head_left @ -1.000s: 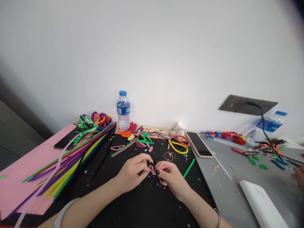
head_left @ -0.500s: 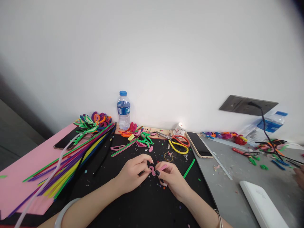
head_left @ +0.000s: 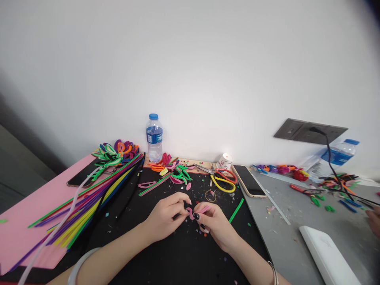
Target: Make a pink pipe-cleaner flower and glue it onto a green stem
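Between my two hands a short pink pipe cleaner is bent into a wavy curve above the black mat. My left hand pinches its left end with thumb and fingertips. My right hand, with dark nail polish, closes on the other part, and a pink end sticks up past the fingers. A straight green pipe cleaner lies just right of my right hand. Beyond the hands are scissors with red and yellow handles and a thin wire ring.
Long coloured pipe cleaners fan out at left over a pink sheet. A water bottle, a paper cup and a phone stand or lie near the wall. A white power bank is at right; another person's hand shows at the edge.
Both of my hands and the pink pipe cleaner look almost unchanged. The other person's hand at the right edge has shifted slightly.
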### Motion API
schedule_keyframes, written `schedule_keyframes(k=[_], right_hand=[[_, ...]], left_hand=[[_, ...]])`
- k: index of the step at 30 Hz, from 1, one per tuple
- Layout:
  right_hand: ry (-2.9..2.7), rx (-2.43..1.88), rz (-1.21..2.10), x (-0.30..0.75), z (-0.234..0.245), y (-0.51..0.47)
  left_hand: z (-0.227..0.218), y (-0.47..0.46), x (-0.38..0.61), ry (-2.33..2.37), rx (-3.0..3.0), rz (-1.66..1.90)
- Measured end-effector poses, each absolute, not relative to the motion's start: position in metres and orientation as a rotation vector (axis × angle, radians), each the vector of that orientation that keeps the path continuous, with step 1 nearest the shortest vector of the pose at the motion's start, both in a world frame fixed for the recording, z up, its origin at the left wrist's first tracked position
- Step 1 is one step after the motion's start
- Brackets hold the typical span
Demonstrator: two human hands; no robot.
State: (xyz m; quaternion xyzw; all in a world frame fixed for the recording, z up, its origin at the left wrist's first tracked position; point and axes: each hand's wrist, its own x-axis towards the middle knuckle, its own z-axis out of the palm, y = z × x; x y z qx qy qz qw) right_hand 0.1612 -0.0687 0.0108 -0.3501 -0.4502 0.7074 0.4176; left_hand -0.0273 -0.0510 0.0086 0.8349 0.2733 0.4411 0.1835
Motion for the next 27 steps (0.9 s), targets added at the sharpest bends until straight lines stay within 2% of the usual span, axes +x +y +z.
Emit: schedule_keyframes(k=[27], right_hand=[[-1.149,-0.935,1.769,0.1604,0.0123,-0.0691]], left_hand=[[0.0118,-0.0518,-0.0258,0.747,2.358,1.275]])
